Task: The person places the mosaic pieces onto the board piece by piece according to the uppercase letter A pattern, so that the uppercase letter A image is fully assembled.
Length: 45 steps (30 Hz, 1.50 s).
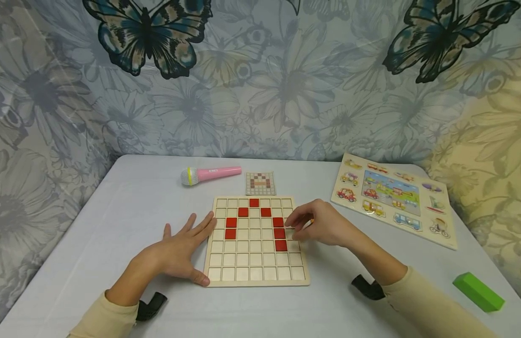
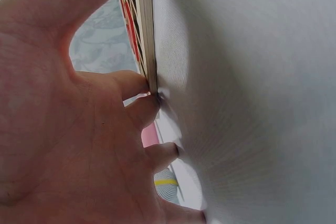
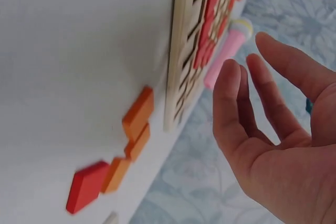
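Note:
A wooden grid board (image 1: pixel 257 284) lies flat on the white table, with several red tiles (image 1: pixel 280 245) set in its cells. My left hand (image 1: pixel 180 253) is spread along the board's left side, thumb by the lower corner. In the left wrist view its fingertips touch the cloth and the board's edge. Over the board's right edge, beside the red tiles, hovers my right hand (image 1: pixel 321 223), its fingers loosely bent. No tile shows between those fingers in the right wrist view. Orange tiles (image 3: pixel 137 116) and a red tile (image 3: pixel 86 184) lie off the board, mostly hidden in the head view.
Behind the board are a small pattern card (image 1: pixel 260 184) and a pink toy microphone (image 1: pixel 218 173). A vehicle picture puzzle (image 1: pixel 451 240) lies at the back right. Toward the right front edge sits a green block (image 1: pixel 478 292). Patterned fabric rises behind the table.

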Available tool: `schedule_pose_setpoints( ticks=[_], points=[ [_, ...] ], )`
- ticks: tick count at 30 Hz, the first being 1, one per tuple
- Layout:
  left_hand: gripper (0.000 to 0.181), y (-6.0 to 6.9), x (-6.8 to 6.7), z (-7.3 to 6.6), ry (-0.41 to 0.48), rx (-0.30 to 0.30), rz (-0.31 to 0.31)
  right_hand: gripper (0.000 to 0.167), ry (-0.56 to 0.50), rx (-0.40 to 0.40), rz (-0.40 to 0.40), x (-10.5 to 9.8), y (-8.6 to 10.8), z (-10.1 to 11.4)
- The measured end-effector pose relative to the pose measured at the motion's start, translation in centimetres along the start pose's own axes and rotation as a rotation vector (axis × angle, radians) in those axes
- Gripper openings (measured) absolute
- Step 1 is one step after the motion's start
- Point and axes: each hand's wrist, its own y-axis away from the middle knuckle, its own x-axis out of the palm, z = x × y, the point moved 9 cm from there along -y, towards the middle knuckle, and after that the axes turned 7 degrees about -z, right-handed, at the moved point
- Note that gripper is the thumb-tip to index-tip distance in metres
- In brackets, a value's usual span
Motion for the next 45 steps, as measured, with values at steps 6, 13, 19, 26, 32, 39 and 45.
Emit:
schedule_pose_setpoints(
  ticks=[6, 13, 19, 26, 32, 39, 45],
  points=[
    [0.141, 0.0, 0.0, -0.1, 0.002, 0.004, -0.004, 0.020, 0.011, 0.023, -0.056, -2.3, 0.4, -0.8],
    [0.141, 0.1, 0.0, -0.1, -0.007, 0.002, 0.001, 0.022, 0.023, 0.061, -0.087, -4.4, 1.5, -2.5],
    [0.141, 0.1, 0.0, 0.0, -0.006, 0.005, 0.001, 0.021, 0.019, 0.095, -0.074, -5.2, 2.9, -4.4],
    [0.141, 0.2, 0.0, -0.1, -0.001, 0.006, 0.000, 0.023, 0.007, 0.089, -0.038, -5.4, 4.1, -6.0],
    [0.141, 0.1, -0.1, -0.1, -0.002, 0.008, -0.003, 0.023, 0.040, 0.030, -0.010, -5.5, 4.5, -6.7],
    [0.141, 0.1, 0.0, 0.0, -0.005, 0.003, -0.004, 0.027, 0.063, -0.002, -0.007, -5.4, 4.5, -7.5],
    [0.142, 0.1, 0.0, 0.0, -0.015, 0.004, -0.003, 0.027, 0.077, 0.025, -0.014, -5.2, 4.7, -7.9]
  ],
)
